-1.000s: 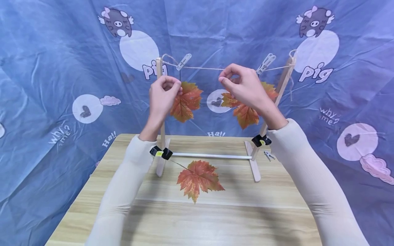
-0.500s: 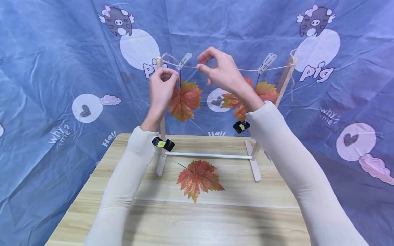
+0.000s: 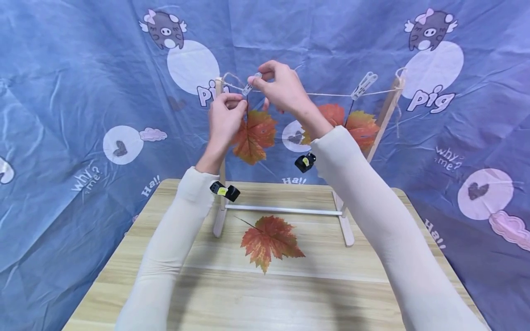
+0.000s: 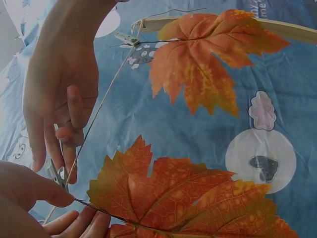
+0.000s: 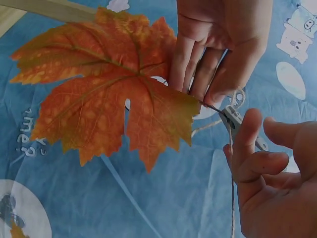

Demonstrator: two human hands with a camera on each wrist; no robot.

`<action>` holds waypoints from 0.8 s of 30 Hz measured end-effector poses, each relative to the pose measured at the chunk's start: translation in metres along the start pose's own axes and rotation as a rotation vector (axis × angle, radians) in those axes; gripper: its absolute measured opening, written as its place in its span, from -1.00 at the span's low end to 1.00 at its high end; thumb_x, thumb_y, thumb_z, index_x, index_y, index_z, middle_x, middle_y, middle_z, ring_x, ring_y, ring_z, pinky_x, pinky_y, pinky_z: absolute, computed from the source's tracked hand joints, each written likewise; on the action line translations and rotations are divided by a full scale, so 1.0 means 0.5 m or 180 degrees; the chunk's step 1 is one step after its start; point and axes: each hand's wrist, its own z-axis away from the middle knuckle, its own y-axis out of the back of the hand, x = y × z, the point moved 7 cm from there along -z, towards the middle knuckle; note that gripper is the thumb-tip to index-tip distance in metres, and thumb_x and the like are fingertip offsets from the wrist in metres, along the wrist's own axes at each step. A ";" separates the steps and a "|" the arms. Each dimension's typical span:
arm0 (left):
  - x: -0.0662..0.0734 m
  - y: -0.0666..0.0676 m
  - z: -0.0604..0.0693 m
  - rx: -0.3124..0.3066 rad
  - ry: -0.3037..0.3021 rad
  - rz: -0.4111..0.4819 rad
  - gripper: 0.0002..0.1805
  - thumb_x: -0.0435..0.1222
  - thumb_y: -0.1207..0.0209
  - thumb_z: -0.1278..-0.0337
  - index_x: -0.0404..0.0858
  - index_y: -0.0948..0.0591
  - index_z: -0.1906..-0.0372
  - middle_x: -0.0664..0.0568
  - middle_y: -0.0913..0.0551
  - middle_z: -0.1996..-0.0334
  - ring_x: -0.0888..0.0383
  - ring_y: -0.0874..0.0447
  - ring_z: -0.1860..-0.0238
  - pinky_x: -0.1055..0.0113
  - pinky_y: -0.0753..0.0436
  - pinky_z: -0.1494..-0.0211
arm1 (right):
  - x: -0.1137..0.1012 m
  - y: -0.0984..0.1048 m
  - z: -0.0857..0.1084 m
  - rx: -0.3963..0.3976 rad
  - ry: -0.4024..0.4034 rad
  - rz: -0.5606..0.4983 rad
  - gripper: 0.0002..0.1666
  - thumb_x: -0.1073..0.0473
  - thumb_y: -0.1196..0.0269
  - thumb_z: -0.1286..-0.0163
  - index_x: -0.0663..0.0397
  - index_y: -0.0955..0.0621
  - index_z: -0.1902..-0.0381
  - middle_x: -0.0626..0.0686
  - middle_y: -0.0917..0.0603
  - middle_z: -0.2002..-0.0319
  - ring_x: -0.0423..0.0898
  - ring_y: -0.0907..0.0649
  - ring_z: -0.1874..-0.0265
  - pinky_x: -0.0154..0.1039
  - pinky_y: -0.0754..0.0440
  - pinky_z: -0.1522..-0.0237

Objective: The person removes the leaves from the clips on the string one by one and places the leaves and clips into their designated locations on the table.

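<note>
My left hand (image 3: 225, 117) pinches the thin dark stem of an orange-red leaf (image 3: 254, 138) just below a clear clothespin (image 3: 247, 89) on the string's left part. The right hand (image 3: 283, 87) has its thumb and forefinger round the upper end of that clothespin. In the right wrist view the clothespin (image 5: 232, 117) sits at the string with the leaf stem at its jaws, partly behind a right finger. Seen from the left wrist, the leaf (image 4: 163, 193) spreads right of the left hand (image 4: 29, 196), below the right hand (image 4: 64, 74).
A string (image 3: 327, 94) spans two wooden posts joined low down by a white rod (image 3: 285, 210). At its right, another clothespin (image 3: 363, 86) holds a leaf (image 3: 362, 128) partly behind the right arm. A loose leaf (image 3: 271, 239) lies on the wooden table (image 3: 256, 299).
The right hand has moved left along the string, away from the right clothespin, to the left one. My left hand has risen slightly along the stem. The head view has shifted a little.
</note>
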 end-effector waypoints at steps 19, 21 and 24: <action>-0.008 -0.011 -0.005 -0.0300 0.0062 0.0586 -0.81 -0.39 -0.26 -0.48 -0.47 -0.75 0.04 -0.12 -0.88 0.25 0.25 -0.82 0.25 0.41 -0.67 0.17 | 0.003 -0.001 -0.013 0.0281 -0.0106 -0.0381 -0.63 -0.05 -0.27 -0.58 -0.09 -0.65 -0.24 -0.04 -0.78 -0.13 -0.12 -0.66 0.70 -0.27 -0.51 0.75; -0.006 -0.011 -0.005 -0.0303 0.0070 0.0604 -0.81 -0.39 -0.26 -0.48 -0.47 -0.74 0.03 -0.12 -0.87 0.25 0.24 -0.82 0.24 0.40 -0.69 0.15 | 0.001 0.002 -0.010 0.0343 -0.0073 -0.0384 -0.65 -0.03 -0.29 -0.58 -0.09 -0.66 -0.22 -0.04 -0.79 -0.09 -0.13 -0.65 0.71 -0.28 -0.51 0.74; -0.003 -0.009 -0.004 -0.0292 0.0071 0.0599 -0.83 -0.40 -0.28 -0.46 -0.46 -0.75 0.05 -0.14 -0.87 0.23 0.23 -0.83 0.24 0.39 -0.75 0.11 | -0.001 0.007 -0.006 0.0454 -0.0008 -0.0411 -0.67 -0.02 -0.33 -0.55 -0.08 -0.68 -0.17 -0.04 -0.80 0.01 -0.13 -0.62 0.73 -0.28 -0.51 0.74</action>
